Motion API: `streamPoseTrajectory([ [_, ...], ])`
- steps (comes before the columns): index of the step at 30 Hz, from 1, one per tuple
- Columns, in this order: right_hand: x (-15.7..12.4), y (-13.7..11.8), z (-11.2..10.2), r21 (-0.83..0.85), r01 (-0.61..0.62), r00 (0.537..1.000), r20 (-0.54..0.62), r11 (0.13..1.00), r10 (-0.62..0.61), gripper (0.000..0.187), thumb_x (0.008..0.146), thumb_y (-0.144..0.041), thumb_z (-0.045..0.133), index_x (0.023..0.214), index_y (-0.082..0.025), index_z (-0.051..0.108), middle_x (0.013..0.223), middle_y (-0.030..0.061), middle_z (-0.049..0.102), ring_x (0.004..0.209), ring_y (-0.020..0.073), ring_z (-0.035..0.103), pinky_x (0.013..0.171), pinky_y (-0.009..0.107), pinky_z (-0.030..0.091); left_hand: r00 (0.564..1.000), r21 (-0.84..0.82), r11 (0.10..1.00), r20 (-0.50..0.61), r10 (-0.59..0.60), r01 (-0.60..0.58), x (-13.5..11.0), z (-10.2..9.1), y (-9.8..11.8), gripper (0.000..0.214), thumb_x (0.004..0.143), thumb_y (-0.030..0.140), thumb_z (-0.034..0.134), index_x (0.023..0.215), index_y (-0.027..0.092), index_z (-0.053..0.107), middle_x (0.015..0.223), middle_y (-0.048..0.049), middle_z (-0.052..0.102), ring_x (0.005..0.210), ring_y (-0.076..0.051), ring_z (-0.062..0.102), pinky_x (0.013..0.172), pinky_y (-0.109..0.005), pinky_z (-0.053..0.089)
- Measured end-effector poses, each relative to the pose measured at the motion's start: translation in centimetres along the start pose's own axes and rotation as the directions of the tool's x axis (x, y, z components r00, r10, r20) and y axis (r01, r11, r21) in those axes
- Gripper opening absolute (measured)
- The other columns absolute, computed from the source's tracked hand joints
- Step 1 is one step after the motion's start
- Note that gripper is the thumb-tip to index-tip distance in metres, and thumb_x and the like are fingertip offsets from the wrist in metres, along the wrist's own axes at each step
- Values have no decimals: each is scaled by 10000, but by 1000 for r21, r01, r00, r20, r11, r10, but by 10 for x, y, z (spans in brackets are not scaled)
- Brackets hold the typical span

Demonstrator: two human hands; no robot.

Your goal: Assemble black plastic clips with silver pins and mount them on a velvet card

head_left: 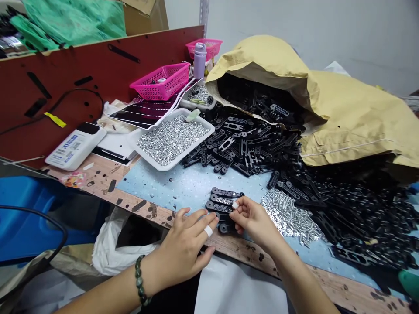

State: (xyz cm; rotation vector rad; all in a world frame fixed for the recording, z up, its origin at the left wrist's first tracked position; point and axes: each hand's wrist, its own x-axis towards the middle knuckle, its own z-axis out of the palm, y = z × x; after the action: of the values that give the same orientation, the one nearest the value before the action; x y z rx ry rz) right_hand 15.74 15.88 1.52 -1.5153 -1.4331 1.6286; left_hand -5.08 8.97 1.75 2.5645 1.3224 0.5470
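A short row of black plastic brackets (pixel 225 197) lies side by side on the pale blue mat (pixel 183 185) near the bench's front edge. My left hand (pixel 186 244) lies over the left ends of the brackets, its fingers stretched out and a white tape band on one finger. My right hand (pixel 253 218) is at the right ends of the row, with its taped fingertips pinched on one bracket. A loose heap of small silver screws (pixel 288 213) sits just right of my right hand.
A white tray (pixel 153 162) full of silver screws stands behind the brackets. A big pile of black brackets (pixel 343 205) spills from a tan sack (pixel 343 109) at the right. Pink baskets (pixel 162 80), a lilac bottle (pixel 199 59) and a white device (pixel 75 146) stand at the back left.
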Motion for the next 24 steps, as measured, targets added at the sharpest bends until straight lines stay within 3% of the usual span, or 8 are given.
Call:
streamPoseTrajectory([
  [5,0,0,1,-120,41,999,-1,992,-41,153,749,-267,582,830,-204,469,620,-68,508,458,104,536,414,224,441,1000,-24,1000,17,-8,8,3,-1,2,445,898,268,480,1333,177,470,1329,-73,556,1226,-261,459,1045,-463,182],
  [10,-2,-5,4,-368,79,994,-43,926,-102,118,784,-198,534,851,-222,441,618,-65,528,478,119,552,469,234,417,999,-26,999,24,-35,36,7,4,5,466,887,218,467,1352,209,449,1296,-59,573,1201,-255,473,1040,-483,175],
  [14,-4,-17,5,-699,84,965,-122,710,-233,211,783,-254,599,900,-228,425,735,-22,573,589,161,566,512,253,386,999,-8,999,-1,-38,38,12,9,7,475,881,174,457,1354,216,449,1286,-68,577,1202,-257,470,1041,-492,178],
  [17,-23,-17,1,-832,77,881,-202,549,-428,293,779,-360,635,960,-217,455,925,53,566,681,196,575,501,264,382,998,-1,999,-28,-48,48,10,5,9,464,885,170,463,1346,223,454,1283,-70,576,1204,-263,473,1046,-501,202],
  [19,-54,-2,-5,-818,159,813,-209,553,-543,207,844,-358,572,956,-219,467,854,38,551,656,179,559,513,264,407,998,-10,999,-46,-42,42,0,1,13,472,888,185,475,1357,217,434,1322,-86,539,1218,-273,463,1050,-501,233],
  [21,-96,29,-10,-754,204,780,-260,625,-569,123,915,-335,484,853,-231,464,662,-13,491,543,146,509,521,252,432,998,-57,998,-47,-44,41,-19,-1,18,502,874,210,508,1366,208,407,1326,-111,519,1209,-281,472,1038,-479,303],
  [24,-155,99,-12,-744,7,778,-416,668,-471,176,892,-401,523,838,-235,501,619,0,523,515,168,549,503,267,482,990,-175,975,37,-135,140,-53,12,28,591,789,280,621,1331,210,393,1185,-127,585,1060,-287,576,898,-415,477],
])
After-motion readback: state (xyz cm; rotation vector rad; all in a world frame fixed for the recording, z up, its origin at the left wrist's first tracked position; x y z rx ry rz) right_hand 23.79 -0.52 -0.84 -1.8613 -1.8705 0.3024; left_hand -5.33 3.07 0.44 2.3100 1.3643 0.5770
